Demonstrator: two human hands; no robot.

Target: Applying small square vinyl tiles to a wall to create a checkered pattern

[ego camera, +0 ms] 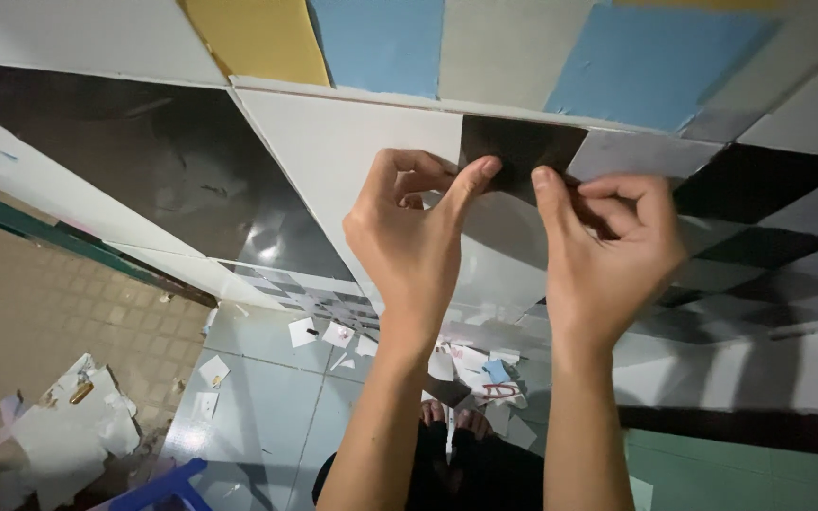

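A dark glossy square piece (519, 149) sits on the wall among other tiles, just under a pale ledge. My left hand (416, 237) presses its thumb and curled fingers on the piece's left edge. My right hand (603, 248) pinches the piece's right side with its thumb up and fingers bent. Both hands touch the same piece. Around it lie a white panel (333, 156), a grey square (641, 153) and a black square (755, 180).
Blue (650, 61), yellow (257, 38) and grey squares cover the wall above. A large black panel (144, 161) is at the left. Paper scraps (466, 364) litter the pale blue floor tiles (257, 407) below, near my feet (452, 416). A blue stool (168, 487) shows at the bottom left.
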